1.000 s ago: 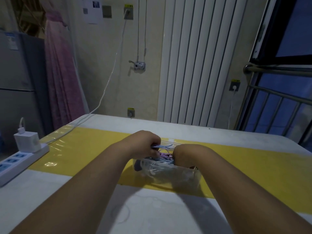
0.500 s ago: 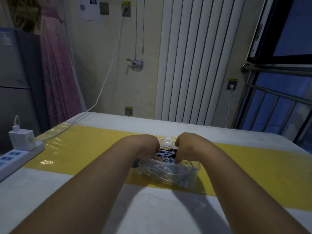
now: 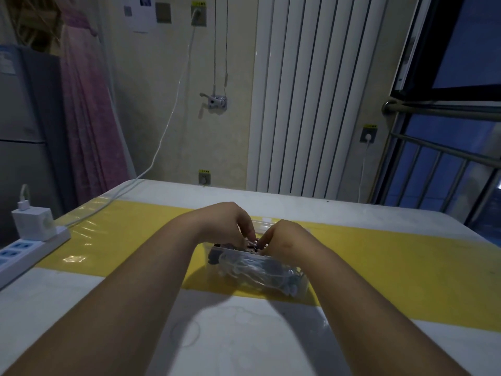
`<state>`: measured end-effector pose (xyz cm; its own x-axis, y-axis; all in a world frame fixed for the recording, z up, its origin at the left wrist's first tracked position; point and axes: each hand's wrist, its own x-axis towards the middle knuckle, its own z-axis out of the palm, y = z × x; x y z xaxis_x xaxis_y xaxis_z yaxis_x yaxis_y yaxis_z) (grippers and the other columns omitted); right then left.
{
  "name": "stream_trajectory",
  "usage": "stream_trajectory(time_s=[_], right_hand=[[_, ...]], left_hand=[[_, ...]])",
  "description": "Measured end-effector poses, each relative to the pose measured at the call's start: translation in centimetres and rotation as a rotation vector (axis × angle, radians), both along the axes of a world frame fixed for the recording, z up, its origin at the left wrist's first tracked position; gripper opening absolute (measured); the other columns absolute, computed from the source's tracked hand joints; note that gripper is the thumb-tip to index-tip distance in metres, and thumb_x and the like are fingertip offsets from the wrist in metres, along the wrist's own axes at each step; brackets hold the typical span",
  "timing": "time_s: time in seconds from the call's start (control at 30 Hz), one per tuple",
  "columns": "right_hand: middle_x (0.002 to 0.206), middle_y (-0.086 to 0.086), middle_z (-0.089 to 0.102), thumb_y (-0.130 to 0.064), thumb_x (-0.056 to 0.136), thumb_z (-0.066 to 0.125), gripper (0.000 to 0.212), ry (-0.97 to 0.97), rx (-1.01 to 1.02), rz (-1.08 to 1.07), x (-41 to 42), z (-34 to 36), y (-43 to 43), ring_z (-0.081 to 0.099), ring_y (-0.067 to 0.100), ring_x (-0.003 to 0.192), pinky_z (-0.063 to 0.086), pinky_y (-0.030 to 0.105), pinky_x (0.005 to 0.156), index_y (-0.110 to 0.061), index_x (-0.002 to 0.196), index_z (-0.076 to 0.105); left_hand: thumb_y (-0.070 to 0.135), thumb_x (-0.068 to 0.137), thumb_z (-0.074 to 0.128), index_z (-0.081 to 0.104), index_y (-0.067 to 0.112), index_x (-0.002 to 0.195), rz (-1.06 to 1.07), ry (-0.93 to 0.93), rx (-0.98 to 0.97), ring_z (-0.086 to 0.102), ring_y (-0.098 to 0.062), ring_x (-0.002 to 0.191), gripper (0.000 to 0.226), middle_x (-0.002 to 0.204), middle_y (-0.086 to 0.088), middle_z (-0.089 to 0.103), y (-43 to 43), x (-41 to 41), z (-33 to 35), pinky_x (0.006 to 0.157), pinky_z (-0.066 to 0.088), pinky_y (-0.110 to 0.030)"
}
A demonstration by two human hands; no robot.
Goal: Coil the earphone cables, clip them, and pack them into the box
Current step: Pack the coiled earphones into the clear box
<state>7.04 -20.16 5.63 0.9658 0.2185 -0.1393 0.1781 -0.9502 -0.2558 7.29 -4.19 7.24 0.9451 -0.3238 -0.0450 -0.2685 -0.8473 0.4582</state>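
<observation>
My left hand (image 3: 230, 223) and right hand (image 3: 283, 238) meet over the open top of a clear plastic box (image 3: 304, 285), fingers (image 3: 248, 232) of both bent downward into it, tips almost touching one another above the contents. Whether either hand pinches anything there I cannot tell: the spot is dim and blurred. The earphone cables (image 3: 252, 270) lie in a pale tangle inside the box, seen through its near wall. The box stands on a yellow strip (image 3: 393, 267) that crosses the white table (image 3: 244, 343), between my two forearms. At the table's left edge, well apart from the box, a white charger (image 3: 32, 223) sits plugged into a power strip (image 3: 24, 256). A white cord (image 3: 168, 123) runs from the table up to a wall socket (image 3: 198, 17) beside a ribbed white radiator (image 3: 311, 90).
</observation>
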Motion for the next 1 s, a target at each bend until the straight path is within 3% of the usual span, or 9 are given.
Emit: stream_trajectory(time_s=[0.07,0.17,0.27,0.37,0.5,0.63,0.73,0.8,1.0], right_hand=[[0.104,-0.001,0.073,-0.033,0.086,0.069,0.021,-0.034,0.003,-0.025,0.2,-0.5,0.0,0.066,0.021,0.094,0.053,0.027,0.081,-0.028,0.105,0.076],[0.097,-0.001,0.074,-0.028,0.085,0.07,0.015,-0.081,0.048,-0.055,0.4,-1.1,-0.2,0.067,0.02,0.09,0.056,0.029,0.081,-0.026,0.096,0.079],[0.092,0.0,0.074,-0.022,0.083,0.07,0.013,-0.105,0.058,-0.096,0.6,-1.5,-0.2,0.067,0.02,0.086,0.058,0.031,0.079,-0.024,0.091,0.08],[0.095,0.004,0.074,-0.025,0.081,0.072,0.013,-0.079,0.018,-0.111,1.2,-1.6,0.0,0.068,0.021,0.087,0.058,0.031,0.079,-0.019,0.09,0.079],[0.098,0.004,0.073,-0.036,0.079,0.076,0.026,-0.048,-0.015,-0.099,1.7,-1.3,-0.2,0.068,0.02,0.091,0.057,0.03,0.082,-0.017,0.096,0.078],[0.105,0.004,0.071,-0.037,0.081,0.075,0.029,0.011,-0.063,-0.084,1.4,-0.7,-0.9,0.067,0.021,0.097,0.055,0.032,0.089,-0.017,0.102,0.077],[0.093,0.004,0.072,-0.019,0.079,0.074,0.003,-0.037,0.063,-0.065,1.0,-0.8,-1.2,0.066,0.022,0.086,0.056,0.028,0.079,-0.02,0.081,0.077],[0.082,0.002,0.068,-0.009,0.076,0.075,0.017,-0.072,0.164,-0.046,0.5,-0.6,-1.4,0.059,0.021,0.076,0.05,0.026,0.067,-0.022,0.068,0.066],[0.079,0.002,0.067,-0.003,0.074,0.075,0.022,-0.145,0.426,-0.023,-0.2,-0.3,-2.0,0.062,0.019,0.072,0.053,0.029,0.059,-0.021,0.071,0.063]], left_hand=[[0.019,0.077,0.078,0.071,0.029,0.075,0.03,-0.137,0.048,0.06,-0.008,0.074,0.012,0.081,0.01,0.065,0.2,-0.3,-0.5,0.056,0.041,-0.018],[0.023,0.076,0.078,0.074,0.025,0.08,0.061,-0.249,0.175,0.059,-0.011,0.077,0.006,0.082,0.007,0.067,0.3,-0.5,-1.1,0.061,0.041,-0.021],[0.018,0.077,0.076,0.077,0.026,0.087,0.041,-0.229,0.371,0.063,-0.016,0.083,0.013,0.083,0.007,0.068,-0.3,0.0,-1.4,0.066,0.043,-0.02],[0.014,0.068,0.081,0.077,0.029,0.082,0.044,-0.176,0.446,0.065,-0.017,0.074,0.02,0.074,0.011,0.068,-0.6,0.7,-2.0,0.065,0.054,-0.023],[0.019,0.073,0.077,0.076,0.023,0.078,0.033,-0.086,0.389,0.066,-0.016,0.072,0.007,0.07,0.009,0.069,-1.0,0.3,-1.8,0.055,0.049,-0.019],[0.013,0.074,0.071,0.076,0.022,0.076,-0.002,-0.018,0.362,0.07,-0.018,0.075,0.01,0.074,0.004,0.073,-1.5,-0.1,-1.8,0.058,0.051,-0.022],[0.014,0.078,0.07,0.071,0.024,0.074,0.026,-0.062,0.29,0.066,-0.019,0.081,0.011,0.081,0.002,0.071,-1.8,-0.7,-1.7,0.058,0.046,-0.021],[0.015,0.079,0.071,0.069,0.023,0.074,0.058,-0.15,0.213,0.062,-0.016,0.079,0.009,0.079,0.005,0.066,-1.6,-1.0,-1.5,0.056,0.043,-0.021],[0.013,0.079,0.073,0.069,0.022,0.077,0.127,-0.247,0.039,0.059,-0.012,0.079,0.011,0.08,0.009,0.063,-1.0,-1.5,-1.1,0.064,0.047,-0.025]])
